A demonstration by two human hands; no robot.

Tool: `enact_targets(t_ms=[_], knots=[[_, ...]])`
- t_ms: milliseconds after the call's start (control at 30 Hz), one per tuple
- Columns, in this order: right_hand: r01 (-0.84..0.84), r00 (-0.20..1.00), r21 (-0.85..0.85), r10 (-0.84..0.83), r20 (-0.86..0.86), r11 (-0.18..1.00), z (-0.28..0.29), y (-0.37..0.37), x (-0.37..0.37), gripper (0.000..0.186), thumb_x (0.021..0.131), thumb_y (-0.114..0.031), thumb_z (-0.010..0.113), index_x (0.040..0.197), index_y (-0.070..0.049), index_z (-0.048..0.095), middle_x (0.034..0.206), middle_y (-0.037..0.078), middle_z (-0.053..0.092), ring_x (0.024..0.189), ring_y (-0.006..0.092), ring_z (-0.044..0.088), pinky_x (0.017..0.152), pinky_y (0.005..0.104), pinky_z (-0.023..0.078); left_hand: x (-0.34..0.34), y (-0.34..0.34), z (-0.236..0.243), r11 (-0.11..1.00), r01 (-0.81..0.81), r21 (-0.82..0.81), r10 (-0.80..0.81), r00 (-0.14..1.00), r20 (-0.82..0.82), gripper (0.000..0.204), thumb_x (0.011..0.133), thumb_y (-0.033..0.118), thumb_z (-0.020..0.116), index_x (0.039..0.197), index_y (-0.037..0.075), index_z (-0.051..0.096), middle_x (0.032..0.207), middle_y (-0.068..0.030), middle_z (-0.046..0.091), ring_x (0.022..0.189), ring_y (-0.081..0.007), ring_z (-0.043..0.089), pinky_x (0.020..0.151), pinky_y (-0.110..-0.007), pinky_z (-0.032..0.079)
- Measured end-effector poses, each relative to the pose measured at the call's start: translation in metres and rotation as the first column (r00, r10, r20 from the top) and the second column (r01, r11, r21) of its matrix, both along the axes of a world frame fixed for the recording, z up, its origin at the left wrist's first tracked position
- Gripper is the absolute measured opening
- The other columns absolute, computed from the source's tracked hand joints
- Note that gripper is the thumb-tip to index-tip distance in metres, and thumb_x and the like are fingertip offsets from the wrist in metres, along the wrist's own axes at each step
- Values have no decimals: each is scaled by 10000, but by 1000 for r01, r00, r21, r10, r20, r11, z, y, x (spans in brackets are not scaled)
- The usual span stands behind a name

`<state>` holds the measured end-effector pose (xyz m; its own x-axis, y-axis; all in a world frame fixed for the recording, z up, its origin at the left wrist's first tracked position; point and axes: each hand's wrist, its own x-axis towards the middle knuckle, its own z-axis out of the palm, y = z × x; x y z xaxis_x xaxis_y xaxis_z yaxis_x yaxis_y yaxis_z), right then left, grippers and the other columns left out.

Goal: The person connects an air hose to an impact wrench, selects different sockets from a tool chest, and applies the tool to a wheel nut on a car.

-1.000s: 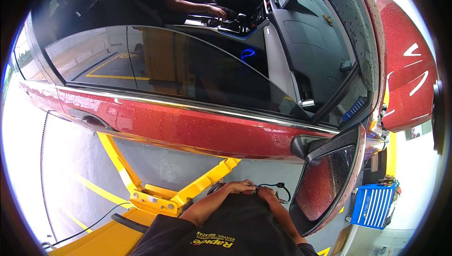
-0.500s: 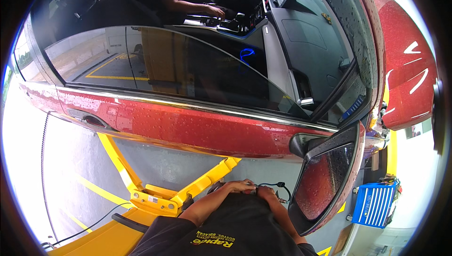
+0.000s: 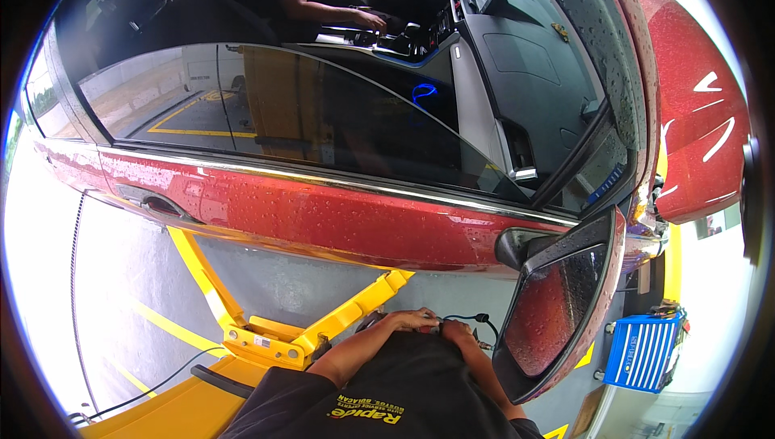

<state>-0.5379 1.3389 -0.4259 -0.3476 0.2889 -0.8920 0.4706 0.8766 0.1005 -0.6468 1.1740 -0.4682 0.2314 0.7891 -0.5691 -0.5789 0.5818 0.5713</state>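
Car door [image 3: 347,229]: we see glossy red paint, beaded with water.
Window [image 3: 282,116]: smooth, dark, reflective glass.
Mirror [image 3: 557,326]: shiny glass speckled with drops, in a dark plastic-looking surround.
Dashboard [image 3: 525,52]: matt plastic, as we read it.
Lift arm [image 3: 343,316]: smooth yellow-painted metal.
Shirt [image 3: 404,378]: matt black cloth.
Hose [image 3: 496,331]: rubber or plastic; we cannot tell which.
Tool chest [image 3: 642,350]: smooth blue finish, paler drawer fronts.

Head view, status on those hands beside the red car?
Left hand and right hand close together; grip unclear. Dark hose or cable loops beside right hand. Side mirror juts out rightward.
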Motion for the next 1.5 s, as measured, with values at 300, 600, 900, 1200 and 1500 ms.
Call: enact_targets(t_ms=[300, 600, 900, 1200, 1500], knots=[[-19, 1000, 12, 19, 8, 1000, -12, 4, 7, 425, 945, -344, 512, 1257, -103, 671, 1314, 180, 637, 1221, 352, 614, 1009, 479, 494, 6, 3, -12, 1000, 8, 1, -8, 1000, -23, 773, 876, 606, 691, 1449, 199, 368, 1449, -126, 432, 1320, -224, 413, 998, -407, 421], [-39, 999, 2, 39, -21, 999, -12, 6, 11, 425, 931, -349, 543, 1238, -89, 679, 1283, 178, 656, 1198, 352, 630, 994, 482, 502, 8, 5, -13, 1000, 1, 2, -1, 1000, -23, 759, 883, 574, 704, 1445, 191, 365, 1414, -108, 451, 1259, -196, 458, 950, -356, 453], [-30, 999, -5, 30, -26, 1000, -3, 4, 6, 427, 925, -349, 548, 1236, -87, 680, 1285, 182, 654, 1202, 352, 627, 995, 475, 502, 6, 4, -4, 1000, -12, -9, 11, 999, -46, 758, 885, 565, 707, 1448, 187, 368, 1400, -116, 453, 1266, -209, 460, 937, -373, 481], [-24, 1000, -9, 24, -19, 1000, 3, 2, 2, 423, 931, -319, 525, 1246, -79, 673, 1299, 182, 646, 1214, 348, 621, 1005, 472, 496, 11, 7, -20, 1000, -28, 3, 28, 999, -45, 740, 900, 544, 700, 1445, 166, 374, 1357, -118, 486, 1228, -202, 490, 944, -335, 470], [-19, 999, 0, 19, -27, 1000, -10, 6, 6, 427, 924, -325, 537, 1244, -79, 674, 1297, 189, 646, 1210, 348, 623, 1004, 469, 499, 7, 4, -12, 1000, -18, 4, 18, 998, -61, 749, 880, 573, 702, 1432, 175, 389, 1345, -105, 493, 1195, -193, 490, 911, -346, 469]])
